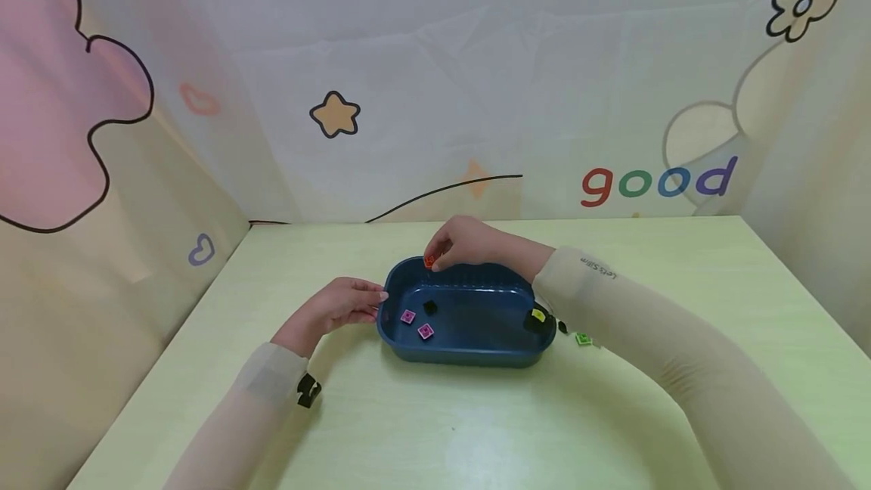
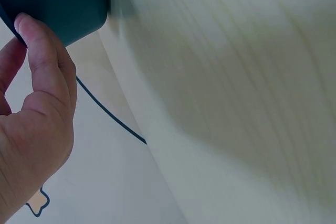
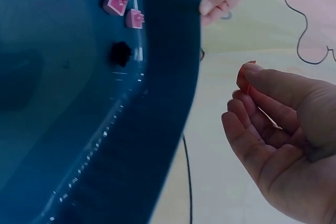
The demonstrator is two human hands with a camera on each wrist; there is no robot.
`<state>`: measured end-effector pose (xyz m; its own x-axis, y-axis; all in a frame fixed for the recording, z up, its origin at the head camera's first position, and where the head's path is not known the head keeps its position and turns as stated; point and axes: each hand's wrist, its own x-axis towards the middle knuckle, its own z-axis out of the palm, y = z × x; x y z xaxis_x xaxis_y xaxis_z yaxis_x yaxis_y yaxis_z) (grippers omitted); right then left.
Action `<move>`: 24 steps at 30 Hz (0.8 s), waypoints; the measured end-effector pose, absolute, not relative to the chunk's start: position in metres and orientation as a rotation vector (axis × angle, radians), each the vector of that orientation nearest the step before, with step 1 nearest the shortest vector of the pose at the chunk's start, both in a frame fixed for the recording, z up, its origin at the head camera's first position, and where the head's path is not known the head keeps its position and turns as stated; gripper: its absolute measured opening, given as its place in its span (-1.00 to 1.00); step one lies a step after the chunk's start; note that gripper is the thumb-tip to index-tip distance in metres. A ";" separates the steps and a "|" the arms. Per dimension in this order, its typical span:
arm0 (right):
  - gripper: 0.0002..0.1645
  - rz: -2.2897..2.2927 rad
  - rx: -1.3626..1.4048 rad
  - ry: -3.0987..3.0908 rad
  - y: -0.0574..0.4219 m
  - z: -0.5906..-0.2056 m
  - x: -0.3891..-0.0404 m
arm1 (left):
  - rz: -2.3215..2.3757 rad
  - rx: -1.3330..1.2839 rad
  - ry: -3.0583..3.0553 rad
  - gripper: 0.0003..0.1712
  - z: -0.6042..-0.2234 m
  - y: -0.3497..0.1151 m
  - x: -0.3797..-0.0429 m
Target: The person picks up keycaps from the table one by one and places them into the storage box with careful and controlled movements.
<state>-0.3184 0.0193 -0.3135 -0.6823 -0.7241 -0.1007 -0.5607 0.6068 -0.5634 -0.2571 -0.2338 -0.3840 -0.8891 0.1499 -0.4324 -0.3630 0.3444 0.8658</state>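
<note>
A dark blue oblong basin [image 1: 469,358] stands on the table. My left hand [image 1: 343,301] grips its left end, thumb at the rim; in the left wrist view those fingers [image 2: 44,56] meet the basin wall. Over the back left rim, my right hand [image 1: 466,240] pinches a small red keycap [image 1: 429,261] between thumb and fingertips. The red keycap [image 3: 244,77] is partly covered by the thumb in the right wrist view. Inside the basin, toward the left, lie two pink keycaps [image 1: 425,331] and a black keycap [image 1: 430,307].
A green keycap [image 1: 584,339] lies on the table right of the basin, near the right sleeve [image 1: 633,308]. A black item with a yellow patch [image 1: 538,314] shows at the basin's right end. Behind the table [image 1: 408,429] hangs a printed cloth [image 1: 422,97].
</note>
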 end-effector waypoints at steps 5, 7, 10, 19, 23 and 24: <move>-0.65 -0.727 -1.059 2.489 0.013 -0.326 -0.325 | 1.573 -0.164 2.175 -0.51 -0.385 -0.235 -0.257; -0.65 -0.710 -1.068 2.486 0.010 -0.331 -0.328 | 1.576 -0.160 2.174 -0.52 -0.385 -0.235 -0.258; -0.67 -0.672 -1.083 2.482 0.005 -0.337 -0.333 | 1.574 -0.171 2.177 -0.52 -0.386 -0.235 -0.259; -0.72 -0.590 -1.095 2.459 -0.008 -0.354 -0.336 | 1.580 -0.167 2.177 -0.53 -0.385 -0.236 -0.257; -0.74 -0.564 -1.097 2.459 -0.013 -0.362 -0.337 | 1.584 -0.161 2.170 -0.51 -0.386 -0.235 -0.257; -0.74 -0.562 -1.095 2.457 -0.014 -0.364 -0.336 | 1.586 -0.161 2.168 -0.51 -0.387 -0.235 -0.257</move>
